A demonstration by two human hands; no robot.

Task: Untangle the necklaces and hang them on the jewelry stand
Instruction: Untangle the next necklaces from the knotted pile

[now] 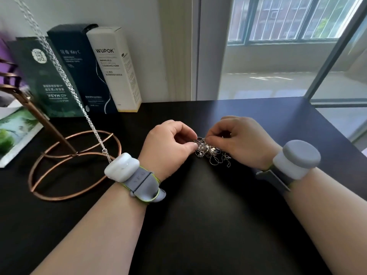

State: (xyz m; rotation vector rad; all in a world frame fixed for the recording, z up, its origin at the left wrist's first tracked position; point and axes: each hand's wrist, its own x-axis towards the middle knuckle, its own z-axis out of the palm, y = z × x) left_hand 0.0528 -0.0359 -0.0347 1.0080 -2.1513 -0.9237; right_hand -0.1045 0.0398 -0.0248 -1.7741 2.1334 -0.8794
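Behind the hands, a white box reads "WUPOK".

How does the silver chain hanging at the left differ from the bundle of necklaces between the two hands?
The hanging chain is one thick-linked strand, stretched straight; the bundle of necklaces is several fine chains knotted in a clump. The hanging chain runs down from above the picture beside the copper jewelry stand, touched by no hand; the bundle lies on the black table, pinched by the left hand and right hand. Both are silver-coloured.

Silver necklaces — one tangled clump — beside copper stand
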